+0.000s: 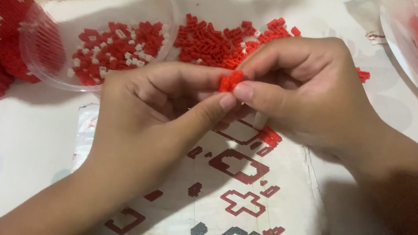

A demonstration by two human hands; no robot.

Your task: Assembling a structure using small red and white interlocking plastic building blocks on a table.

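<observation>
The left hand (pixel 160 106) and right hand (pixel 297 91) meet above a worn paper pattern sheet (pixel 262 204); both pinch one small cluster of red building bricks (pixel 231 80) between thumb and forefinger tips. The cluster looks light, stiff and smooth, likely to slip or snap apart; it is best gripped by its flat sides. A loose pile of red bricks (pixel 218 41) lies behind; a clear plastic tub (pixel 44 33) of red and white bricks stands at left.
</observation>
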